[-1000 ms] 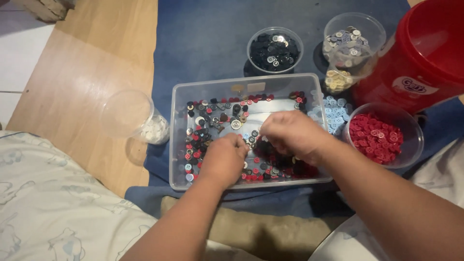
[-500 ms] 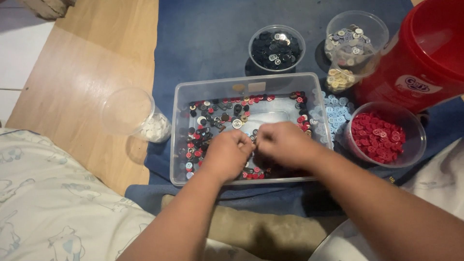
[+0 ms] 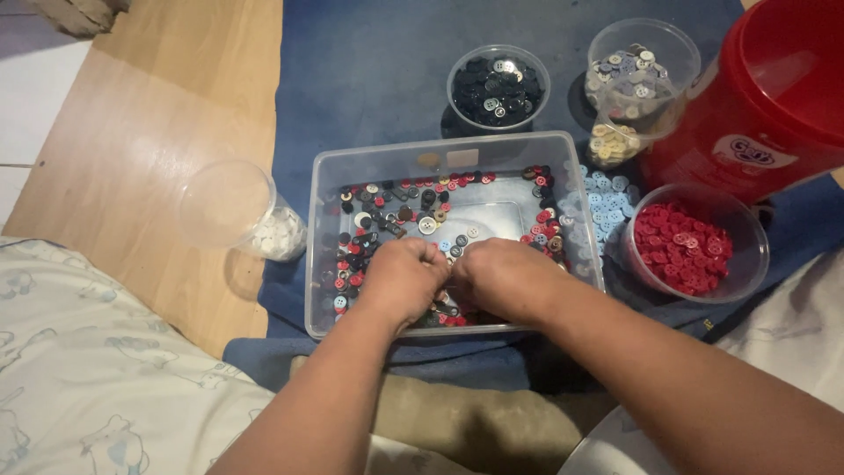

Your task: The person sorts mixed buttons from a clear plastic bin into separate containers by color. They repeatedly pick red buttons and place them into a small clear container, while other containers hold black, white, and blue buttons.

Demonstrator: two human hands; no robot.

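We've got both hands down in the clear plastic bin (image 3: pixel 369 167) of mixed buttons (image 3: pixel 396 215). Left hand (image 3: pixel 403 280) and right hand (image 3: pixel 503 280) sit knuckle to knuckle, fingers curled under, so we can't tell what they're pinching. Tub of red buttons (image 3: pixel 686 246) sits just right of the bin.

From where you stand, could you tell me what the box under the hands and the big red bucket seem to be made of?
The rectangular box looks like clear, slightly frosted plastic: the buttons and blue mat show through its walls. The red bucket seems glossy opaque plastic, with a soft sheen on its rim.
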